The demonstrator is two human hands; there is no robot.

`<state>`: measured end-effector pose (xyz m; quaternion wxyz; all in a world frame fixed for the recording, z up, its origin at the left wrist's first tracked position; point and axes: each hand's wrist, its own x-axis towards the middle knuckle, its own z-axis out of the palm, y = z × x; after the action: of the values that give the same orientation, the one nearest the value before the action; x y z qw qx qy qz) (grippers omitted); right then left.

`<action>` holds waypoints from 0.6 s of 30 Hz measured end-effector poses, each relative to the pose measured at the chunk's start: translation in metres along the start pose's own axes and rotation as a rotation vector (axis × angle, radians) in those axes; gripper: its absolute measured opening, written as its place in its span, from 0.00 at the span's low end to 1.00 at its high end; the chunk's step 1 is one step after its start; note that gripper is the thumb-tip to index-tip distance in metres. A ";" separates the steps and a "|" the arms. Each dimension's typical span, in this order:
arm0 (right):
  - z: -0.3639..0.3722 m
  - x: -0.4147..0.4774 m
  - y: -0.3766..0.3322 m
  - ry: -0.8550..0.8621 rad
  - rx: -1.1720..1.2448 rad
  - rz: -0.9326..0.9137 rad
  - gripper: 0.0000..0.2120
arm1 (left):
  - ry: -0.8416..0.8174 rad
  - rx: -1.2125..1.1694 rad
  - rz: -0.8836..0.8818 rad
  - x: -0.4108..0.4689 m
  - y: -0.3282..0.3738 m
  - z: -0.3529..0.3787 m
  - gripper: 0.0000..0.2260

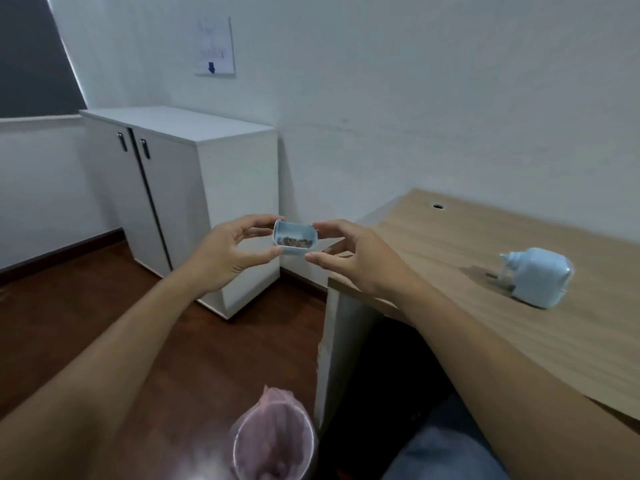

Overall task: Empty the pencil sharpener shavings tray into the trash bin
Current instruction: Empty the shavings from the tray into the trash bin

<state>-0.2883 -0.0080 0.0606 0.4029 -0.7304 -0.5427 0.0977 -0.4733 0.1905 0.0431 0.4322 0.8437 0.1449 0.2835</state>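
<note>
1. The shavings tray (295, 238) is held up in the air between both hands, off the near corner of the tabletop (450, 258) and out over the floor (104, 306).
2. The left hand (221, 254) pinches the tray's left end, thumb under and fingers over; the right hand (356, 258) pinches the right end the same way, so both grips are closed on the tray.
3. The tray is kept mouth-up, tilted a little toward the camera; this likely keeps the brown shavings (294, 242) from spilling before the tray reaches the bin.
4. The trash bin (273, 445), lined with a pinkish bag, stands on the floor close below the person, well short of the tray.
5. The pale blue pencil sharpener (536, 277) lies on the tabletop, apart from the hands.
6. Nothing has been tipped out yet, judging by the shavings inside.
</note>
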 end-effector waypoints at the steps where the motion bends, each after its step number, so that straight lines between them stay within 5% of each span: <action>1: 0.014 0.003 0.001 -0.004 0.027 0.001 0.30 | 0.008 -0.006 -0.017 -0.008 -0.010 -0.005 0.24; 11: 0.161 -0.003 0.055 -0.096 0.239 0.186 0.24 | 0.082 -0.168 -0.320 -0.087 -0.135 0.003 0.23; 18: 0.237 -0.065 0.123 -0.198 0.469 0.542 0.21 | 0.051 -0.351 -0.687 -0.154 -0.224 0.077 0.19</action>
<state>-0.3636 0.0397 -0.1997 0.4643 -0.7226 -0.3288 0.3926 -0.5501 0.1965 -0.2293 0.6362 0.6517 0.3793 0.1636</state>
